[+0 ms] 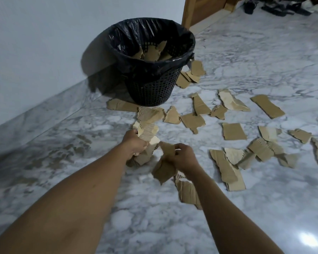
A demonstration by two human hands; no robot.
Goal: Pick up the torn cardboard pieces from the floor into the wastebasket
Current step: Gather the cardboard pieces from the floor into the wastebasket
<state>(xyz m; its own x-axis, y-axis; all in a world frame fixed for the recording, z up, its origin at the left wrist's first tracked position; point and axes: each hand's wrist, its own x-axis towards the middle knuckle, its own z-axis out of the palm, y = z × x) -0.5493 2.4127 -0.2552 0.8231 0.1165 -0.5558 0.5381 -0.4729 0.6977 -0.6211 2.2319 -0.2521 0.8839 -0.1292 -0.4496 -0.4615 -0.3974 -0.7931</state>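
Mid-gathering: the left hand clutches a stack of torn brown corrugated cardboard pieces, the right hand pinches another scrap. Next, likely carrying both ahead to the black mesh wastebasket; many pieces lie rightward.

One camera only, worn on the person's head, looks forward and steeply down over both outstretched forearms onto the marble floor. It sits close to the arms, which enter from the bottom edge at 6 o'clock and reach toward the centre. The wide lens bends the scene: the wall tilts across 10 o'clock, and the wastebasket, farther off at 12 o'clock, leans. A wooden door frame closes the view near 1 o'clock.
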